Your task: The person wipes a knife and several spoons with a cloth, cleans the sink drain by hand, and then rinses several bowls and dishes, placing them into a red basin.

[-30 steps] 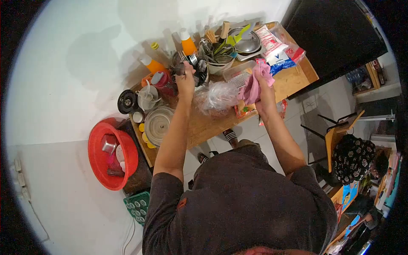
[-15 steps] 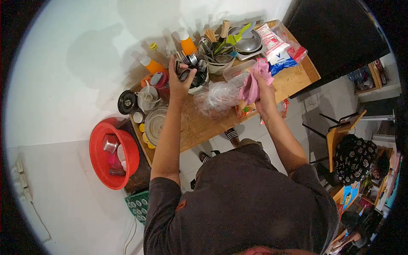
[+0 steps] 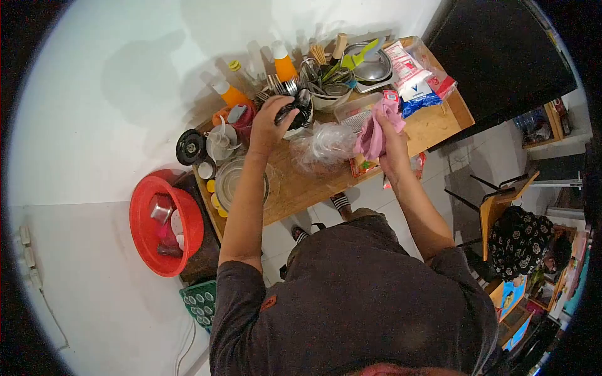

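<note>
My left hand (image 3: 271, 128) is curled around the heads of some dark, shiny spoons (image 3: 290, 115) at the top of a white cutlery holder (image 3: 300, 130). How many spoons lie within its grip is hidden by the fingers. Forks (image 3: 290, 88) stand upright behind them. Bunched in my right hand (image 3: 394, 147) is a pink cloth (image 3: 374, 135), held over the front of the wooden table (image 3: 301, 188). Between the two hands lies a crumpled clear plastic bag (image 3: 329, 144), and a grater (image 3: 357, 120) rests just beyond the cloth.
Orange-filled bottles (image 3: 285, 67), a utensil pot (image 3: 330, 97) and a metal lid (image 3: 371, 66) line the back. Packets (image 3: 411, 78) lie at right; a clear round lid (image 3: 235, 182) is at left. Beside the table sits a red basin (image 3: 147, 241). A chair (image 3: 495, 203) and another person (image 3: 523, 241) are at right.
My left hand has turned and come down slightly to the right, over the spoons in the holder. My right hand still holds the pink cloth, almost in the same place.
</note>
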### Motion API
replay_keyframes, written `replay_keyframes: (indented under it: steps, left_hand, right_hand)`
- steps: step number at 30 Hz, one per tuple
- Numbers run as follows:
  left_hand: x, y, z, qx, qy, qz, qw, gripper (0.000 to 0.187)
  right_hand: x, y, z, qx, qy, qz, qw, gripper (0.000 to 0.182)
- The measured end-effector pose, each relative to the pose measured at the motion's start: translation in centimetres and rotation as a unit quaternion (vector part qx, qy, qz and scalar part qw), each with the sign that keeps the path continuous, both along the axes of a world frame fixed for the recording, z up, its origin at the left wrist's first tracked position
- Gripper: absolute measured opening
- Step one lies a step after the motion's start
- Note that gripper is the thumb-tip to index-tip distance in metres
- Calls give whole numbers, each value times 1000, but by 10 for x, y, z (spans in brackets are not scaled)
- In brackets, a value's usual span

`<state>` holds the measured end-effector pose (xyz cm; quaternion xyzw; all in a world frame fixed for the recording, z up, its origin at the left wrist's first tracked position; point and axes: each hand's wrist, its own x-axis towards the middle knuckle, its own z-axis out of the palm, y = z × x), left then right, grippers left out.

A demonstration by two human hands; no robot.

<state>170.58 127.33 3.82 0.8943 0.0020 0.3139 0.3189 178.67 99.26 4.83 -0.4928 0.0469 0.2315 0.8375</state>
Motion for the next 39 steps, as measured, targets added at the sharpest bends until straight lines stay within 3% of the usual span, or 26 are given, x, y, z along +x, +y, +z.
replay_keyframes:
  steps: [3,7,9,16,18,21,24,31,34,36,37,39]
  left_hand:
    - [-3,6,-9,-79,43,-9,996,28]
    - [-6,20,-3,-74,79,-3,994,31]
    - [-5,14,7,5,89,17,996,36]
    - [3,1,7,19,160,0,987,52]
    - [8,3,8,134,181,-13,974,62]
    - [6,8,10,143,104,-28,984,74]
    - [-5,9,9,86,157,-26,983,81]
    - [-24,2,13,81,114,15,990,75]
    - [-31,4,14,121,80,72,987,63]
    - [-38,3,17,31,185,112,976,50]
    - [-38,6,11,29,186,115,975,50]
    - [-31,14,3,72,135,86,985,41]
  right_hand:
    - [-1,2,1,-11,0,5,1000,33]
    - [-9,4,19,5,2,32,999,23]
    - [-6,6,9,4,4,27,1000,23]
    - [-3,12,2,-11,5,40,999,24]
    - [-2,14,-3,-13,9,48,999,24]
    - [-3,16,0,-25,8,65,998,26]
    - [-3,17,-1,-64,-15,91,994,26]
    - [1,37,-18,-146,-171,139,964,28]
    - [-4,49,-2,-138,-123,158,970,40]
    - [2,55,-8,-178,-159,160,958,41]
    - [2,58,-11,-219,-192,164,942,43]
    - [3,65,-12,-195,-180,169,949,44]
